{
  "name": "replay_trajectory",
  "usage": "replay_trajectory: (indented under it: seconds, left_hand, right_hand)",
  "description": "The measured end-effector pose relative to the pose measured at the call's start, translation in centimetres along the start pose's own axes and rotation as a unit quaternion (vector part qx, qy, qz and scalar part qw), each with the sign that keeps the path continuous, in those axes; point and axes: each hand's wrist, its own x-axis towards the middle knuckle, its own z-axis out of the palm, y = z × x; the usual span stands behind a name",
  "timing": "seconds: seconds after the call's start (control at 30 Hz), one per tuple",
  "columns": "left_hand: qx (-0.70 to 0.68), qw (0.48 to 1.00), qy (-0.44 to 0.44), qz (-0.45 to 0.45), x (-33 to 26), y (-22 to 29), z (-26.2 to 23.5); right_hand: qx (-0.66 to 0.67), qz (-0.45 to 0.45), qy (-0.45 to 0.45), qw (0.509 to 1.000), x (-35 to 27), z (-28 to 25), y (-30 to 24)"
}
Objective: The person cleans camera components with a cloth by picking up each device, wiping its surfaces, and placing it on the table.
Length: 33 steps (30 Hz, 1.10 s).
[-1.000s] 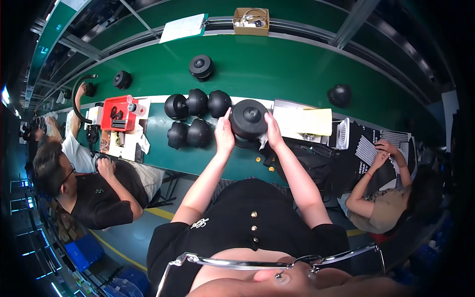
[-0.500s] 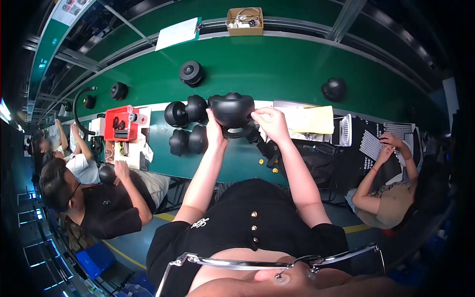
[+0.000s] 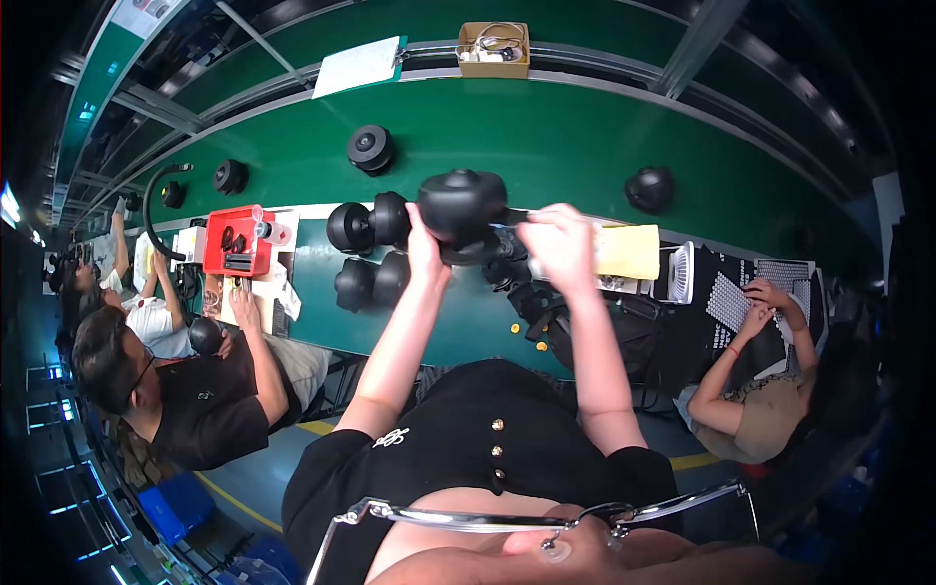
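Observation:
My left hand (image 3: 427, 249) grips a black, rounded device with a domed top (image 3: 460, 203) from its left side and holds it up over the green bench. At the device's right is my right hand (image 3: 560, 244), blurred by motion, its fingers drawn together. A thin dark piece runs between the device and those fingertips; what it is cannot be made out. Left of my left hand stand several similar black round devices (image 3: 351, 228) in a cluster. Small black parts (image 3: 505, 268) lie below the right hand, partly hidden.
Farther back, single black devices (image 3: 370, 149) (image 3: 649, 189) rest on the green surface. A red tray (image 3: 238, 265) holds small parts at left; yellow sheets (image 3: 627, 252) lie at right. A cardboard box (image 3: 494, 51) sits on the rail. Co-workers sit on both sides.
My right hand has moved right, away from the device's side, and a thin dark piece now shows between them. The device is slightly higher. The co-worker at left has reached to the bench.

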Motion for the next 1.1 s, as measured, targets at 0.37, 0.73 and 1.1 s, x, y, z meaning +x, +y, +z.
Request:
replay_trajectory:
  seconds: [0.37,0.73,1.1]
  left_hand:
    - [-0.064,0.977,-0.048,-0.2,-1.0,-0.8,-0.9]
    - [-0.14,0.962,-0.055,-0.23,0.6,-5.1,-3.9]
    - [-0.142,0.939,0.017,-0.314,-1.4,-2.2,-1.5]
  right_hand:
    - [0.469,0.249,0.079,0.844,0.5,0.5,6.5]
    - [-0.254,-0.259,-0.176,0.915,-3.3,8.4,3.9]
    - [0.052,0.09,0.133,0.986,-0.6,3.9,7.5]
